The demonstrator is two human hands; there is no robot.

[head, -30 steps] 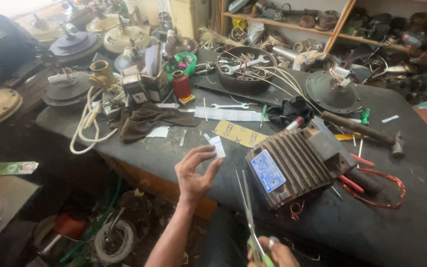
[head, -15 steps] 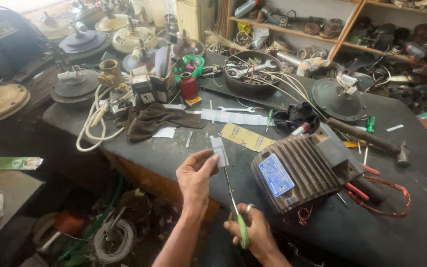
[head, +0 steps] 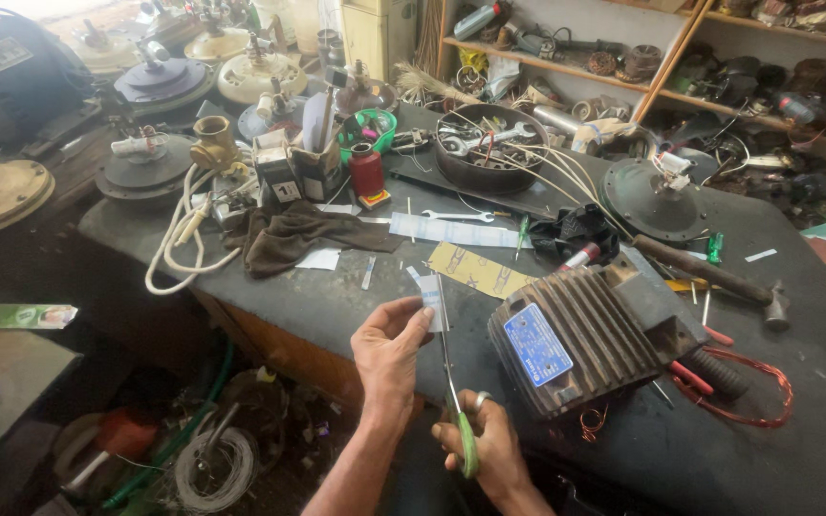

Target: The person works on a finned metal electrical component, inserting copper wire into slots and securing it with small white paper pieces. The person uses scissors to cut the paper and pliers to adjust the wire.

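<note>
The left hand [head: 389, 352] is pinching a small white strip of paper [head: 431, 304] between thumb and fingertips, holding it up just above the front edge of the dark surface [head: 336, 301]. The right hand [head: 489, 447] is gripping a pair of scissors [head: 453, 382] by the green handles, fingers closed through the loops, a ring showing on 1 finger. The long blades are pointing up and away from the person, and they are meeting the strip right beside the left thumb.

Just to the right of both hands, a grey ribbed motor housing [head: 585, 336] with a blue label is lying on the surface, with red wire [head: 762, 406] looping near its far end. Beyond the strip, a longer white paper strip [head: 451, 230] and a tan patterned card [head: 475, 269] are lying flat, well apart from the hands. A brown cloth [head: 293, 236] is bunching to the left, next to a coil of white cable [head: 179, 239]. A hammer [head: 714, 277] is resting to the right behind the motor housing, and a dark round pan [head: 485, 153] holding wrenches is sitting farther back.
</note>
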